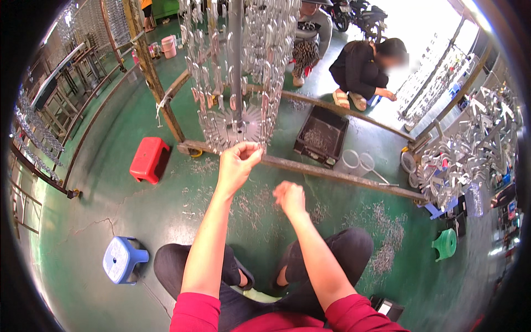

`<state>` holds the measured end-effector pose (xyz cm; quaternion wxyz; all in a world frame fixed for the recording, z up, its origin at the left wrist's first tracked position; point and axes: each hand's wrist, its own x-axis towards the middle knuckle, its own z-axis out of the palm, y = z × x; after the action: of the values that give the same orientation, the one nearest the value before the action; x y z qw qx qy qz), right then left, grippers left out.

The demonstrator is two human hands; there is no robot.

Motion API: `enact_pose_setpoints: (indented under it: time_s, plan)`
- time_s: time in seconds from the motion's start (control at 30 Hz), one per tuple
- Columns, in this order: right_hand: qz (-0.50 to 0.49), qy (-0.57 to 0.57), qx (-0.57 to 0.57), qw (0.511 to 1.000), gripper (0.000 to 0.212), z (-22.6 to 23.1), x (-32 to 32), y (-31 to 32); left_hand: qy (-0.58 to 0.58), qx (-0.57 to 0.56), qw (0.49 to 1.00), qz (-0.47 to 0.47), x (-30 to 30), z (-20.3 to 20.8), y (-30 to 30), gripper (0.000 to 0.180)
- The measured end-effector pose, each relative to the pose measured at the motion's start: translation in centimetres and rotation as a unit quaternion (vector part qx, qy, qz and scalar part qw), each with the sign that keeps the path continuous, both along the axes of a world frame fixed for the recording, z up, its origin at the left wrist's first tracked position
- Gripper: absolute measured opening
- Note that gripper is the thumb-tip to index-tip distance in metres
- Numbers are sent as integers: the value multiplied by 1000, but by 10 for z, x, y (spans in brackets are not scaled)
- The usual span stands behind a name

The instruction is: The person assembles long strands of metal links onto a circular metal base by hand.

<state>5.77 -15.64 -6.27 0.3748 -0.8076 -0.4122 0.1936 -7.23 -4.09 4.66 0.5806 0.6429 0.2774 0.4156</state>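
A tall round rack of hanging silver metal pieces (pixel 271 83) stands in front of me, strung around a grey centre pole (pixel 237 61). A toothed metal disc (pixel 249 123) forms its lower end. My left hand (pixel 237 166) is raised at the rack's bottom edge, thumb and fingertips pinched together beside the lowest pieces. Whatever lies in that pinch is too small to make out. Lower and to the right, my right hand (pixel 291 198) is apart from the rack, its fingers curled in and slightly blurred. Its contents are hidden.
A rusty frame bar (pixel 343 178) crosses under the rack. Beyond it sit a black crate (pixel 322 133) of small metal bits and clear tubs (pixel 350 159). Small metal hooks (pixel 387 238) litter the green floor. Red (pixel 149 159) and blue stools (pixel 124 260) stand left. Co-workers (pixel 362 72) crouch ahead.
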Motion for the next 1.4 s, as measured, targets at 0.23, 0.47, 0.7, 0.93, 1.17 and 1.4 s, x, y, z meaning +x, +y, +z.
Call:
enact_pose_setpoints:
  time_s: [0.23,0.47,0.7,0.93,1.17,1.4]
  plan:
    - [25,176,252,951,11,106,-11,11,-29,-11,999,-41,-2,-4,-1,13]
    - [-11,199,245,949,11,116,-12,15,-26,0,999,-34,3,-2,-5,14]
    - [-34,80,269,959,8,111,-17,22,-30,1,999,-32,5,-6,-4,15]
    - [-34,31,279,959,10,98,-17,30,-11,5,1000,-11,4,-8,-2,17]
    - [-28,76,223,971,10,100,-13,35,30,-44,998,24,2,-25,-9,20]
    - [-14,116,225,967,10,98,-14,36,47,-45,997,45,3,-30,-16,18]
